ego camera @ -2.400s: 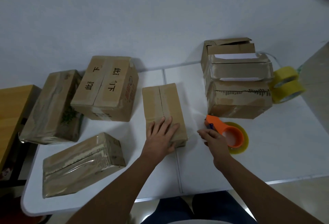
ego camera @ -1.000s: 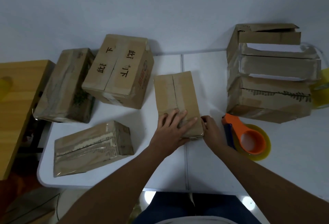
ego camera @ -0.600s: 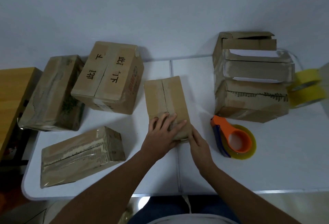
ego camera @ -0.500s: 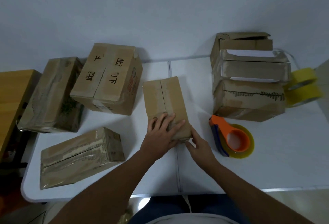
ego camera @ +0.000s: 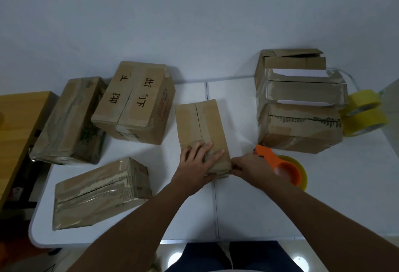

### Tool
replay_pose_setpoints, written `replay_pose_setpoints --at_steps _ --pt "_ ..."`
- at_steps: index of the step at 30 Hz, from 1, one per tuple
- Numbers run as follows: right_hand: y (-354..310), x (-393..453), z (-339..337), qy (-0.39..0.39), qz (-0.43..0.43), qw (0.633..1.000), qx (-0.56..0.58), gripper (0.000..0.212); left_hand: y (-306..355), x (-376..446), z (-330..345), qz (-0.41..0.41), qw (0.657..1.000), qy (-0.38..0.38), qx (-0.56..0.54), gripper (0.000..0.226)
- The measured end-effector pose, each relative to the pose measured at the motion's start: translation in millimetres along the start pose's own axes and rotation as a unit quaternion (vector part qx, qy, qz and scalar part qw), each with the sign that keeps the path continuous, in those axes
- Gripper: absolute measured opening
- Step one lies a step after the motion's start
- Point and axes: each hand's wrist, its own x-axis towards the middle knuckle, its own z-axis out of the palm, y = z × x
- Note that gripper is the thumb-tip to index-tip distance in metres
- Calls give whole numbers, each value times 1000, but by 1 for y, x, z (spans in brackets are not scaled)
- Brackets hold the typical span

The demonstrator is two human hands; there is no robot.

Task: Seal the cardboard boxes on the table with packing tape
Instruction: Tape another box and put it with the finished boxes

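We're mid-seal on the small brown cardboard box at frame center: left hand spread flat on top, right hand pinching its near corner, so probably grabbing the orange tape dispenser next.

Person's left hand lies flat, fingers spread, on near end of small brown cardboard box at centre of white folding table. Right hand touches box's near right corner, just beside orange tape dispenser w/ yellowish roll.
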Motion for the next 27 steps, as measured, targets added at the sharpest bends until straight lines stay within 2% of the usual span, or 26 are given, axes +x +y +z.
replay_pose_setpoints --at_steps 4,7,10,12,13,15,18,20,23,27 --pt "-7 -21 13 2 17 1000 7 23 -1 -5 -2 46 999 9 -5 73" --pt "-8 -34 21 -16 34 998 55 31 -3 -7 -8 62 997 -24 -50 68" --pt "-8 -39 21 8 64 994 93 40 -7 7 -28 4 983 -66 -170 54" --pt "-12 -41 18 52 72 992 92 41 -14 18 -46 -51 956 -80 -279 46" --pt "-16 -42 14 78 72 990 90 40 -19 21 -53 -85 937 -60 -332 43" --pt "-26 -42 8 132 52 987 75 33 -25 15 -60 -169 887 28 -428 38" --pt "-43 -34 2 181 -5 983 24 21 -21 -14 -59 -316 752 117 -567 32" --pt "-53 -25 3 166 -43 985 3 31 -16 -33 -49 -394 669 137 -615 27" --pt "-69 -9 9 104 -86 991 2 52 -11 -53 -31 -473 567 135 -661 31" --pt "-84 14 21 45 -88 995 -17 80 -10 -75 -11 -558 418 107 -708 41"
